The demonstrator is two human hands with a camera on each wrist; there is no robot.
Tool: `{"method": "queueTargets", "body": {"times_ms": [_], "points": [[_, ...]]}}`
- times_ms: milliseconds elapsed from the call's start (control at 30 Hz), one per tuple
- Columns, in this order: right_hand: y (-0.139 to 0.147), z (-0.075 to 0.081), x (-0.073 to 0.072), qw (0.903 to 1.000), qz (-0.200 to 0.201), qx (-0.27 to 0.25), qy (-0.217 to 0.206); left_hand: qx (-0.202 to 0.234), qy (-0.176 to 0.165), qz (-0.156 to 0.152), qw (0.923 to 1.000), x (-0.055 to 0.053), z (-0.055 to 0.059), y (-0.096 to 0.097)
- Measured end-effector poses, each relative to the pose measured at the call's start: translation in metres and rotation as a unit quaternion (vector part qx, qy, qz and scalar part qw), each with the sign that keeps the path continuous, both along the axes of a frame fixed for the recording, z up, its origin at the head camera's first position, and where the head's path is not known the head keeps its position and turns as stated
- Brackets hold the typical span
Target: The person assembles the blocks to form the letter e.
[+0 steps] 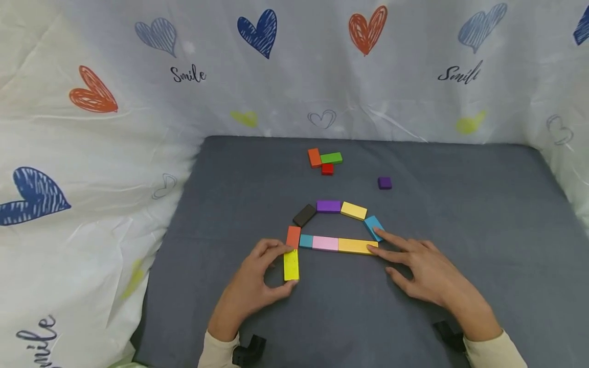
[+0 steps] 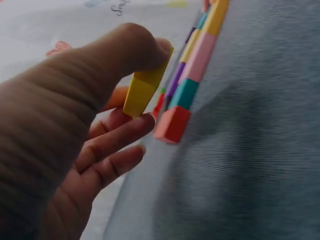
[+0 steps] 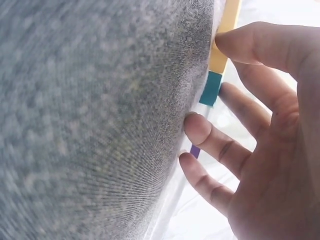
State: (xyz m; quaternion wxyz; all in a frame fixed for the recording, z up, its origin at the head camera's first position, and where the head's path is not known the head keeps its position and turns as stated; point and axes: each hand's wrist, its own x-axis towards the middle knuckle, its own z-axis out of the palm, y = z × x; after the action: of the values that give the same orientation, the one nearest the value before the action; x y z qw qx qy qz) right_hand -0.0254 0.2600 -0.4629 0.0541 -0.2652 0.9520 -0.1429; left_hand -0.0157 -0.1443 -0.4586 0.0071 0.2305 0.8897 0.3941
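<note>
Closest to the camera, pale sleeves (image 1: 494, 352) and black wrist gear (image 1: 250, 351) show at the bottom of the head view. Beyond them the left hand (image 1: 250, 286) pinches a yellow block (image 1: 291, 266) by its ends, just below an orange block (image 1: 293, 237); whether it rests on the desk (image 1: 221, 194) cannot be told. Well apart from it, the right hand (image 1: 425, 271) has its fingers spread, two of them touching a blue block (image 1: 373, 227) and a golden block (image 1: 354, 246), apparently steadying them.

The step in hand looks like lining up the yellow block with the orange one. Finishing it would call for squaring the ends, then lifting the fingertips without dragging the orange block, which the left forefinger crowds.

A black block (image 1: 304, 215), purple block (image 1: 329, 207) and cream block (image 1: 354, 210) arch above a teal block (image 1: 306, 241) and pink block (image 1: 325, 243). Spare green (image 1: 331, 158), red (image 1: 327, 169) and dark violet (image 1: 384, 183) blocks lie beyond; the arch stands between them and the hands.
</note>
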Motion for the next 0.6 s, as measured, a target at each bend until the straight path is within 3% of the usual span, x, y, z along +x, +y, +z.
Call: {"method": "queueTargets", "body": {"times_ms": [367, 600], "points": [[-0.003, 0.003, 0.0, 0.9998, -0.007, 0.009, -0.014, -0.042, -0.012, 0.038, 0.9983, 0.008, -0.012, 0.002], [-0.003, 0.003, 0.0, 0.9999, -0.004, 0.008, -0.011, -0.081, 0.008, 0.071, 0.9941, 0.01, -0.016, 0.005]]}}
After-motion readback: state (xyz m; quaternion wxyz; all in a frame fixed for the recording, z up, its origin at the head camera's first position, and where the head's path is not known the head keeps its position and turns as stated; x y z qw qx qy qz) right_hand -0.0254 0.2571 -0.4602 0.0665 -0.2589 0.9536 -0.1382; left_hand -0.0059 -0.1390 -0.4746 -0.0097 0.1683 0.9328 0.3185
